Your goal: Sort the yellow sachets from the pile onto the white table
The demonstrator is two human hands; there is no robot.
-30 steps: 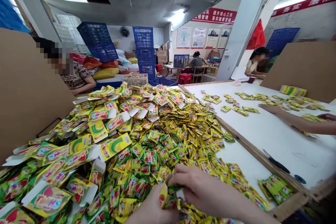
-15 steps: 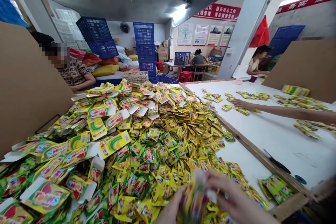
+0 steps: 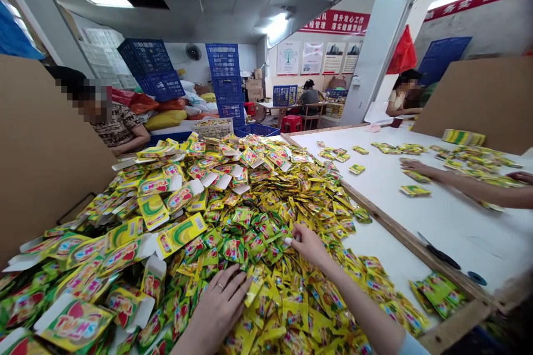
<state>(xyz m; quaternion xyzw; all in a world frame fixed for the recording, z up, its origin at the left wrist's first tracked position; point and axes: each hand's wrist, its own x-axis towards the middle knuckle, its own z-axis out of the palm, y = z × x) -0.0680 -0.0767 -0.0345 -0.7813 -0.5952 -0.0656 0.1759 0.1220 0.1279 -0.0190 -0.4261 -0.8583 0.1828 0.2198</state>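
A big heap of small yellow and green sachets (image 3: 266,216) covers the table in front of me, with flat printed cartons (image 3: 154,208) piled on its left side. My left hand (image 3: 219,305) lies flat, fingers spread, on the sachets near the front edge. My right hand (image 3: 306,244) reaches further into the heap, and its fingertips pinch the white edge of one sachet (image 3: 288,241).
A cardboard sheet (image 3: 41,150) stands at the left, with a seated person (image 3: 112,122) behind it. On the white table (image 3: 437,216) to the right, another person's hands (image 3: 416,167) spread sachets. Scissors (image 3: 437,254) lie by the wooden divider (image 3: 387,222). Blue crates (image 3: 225,80) stand behind.
Both hands were together at the front edge around a bunch of sachets. Now they are apart: the left lies flat on the pile, the right has reached forward into the heap.
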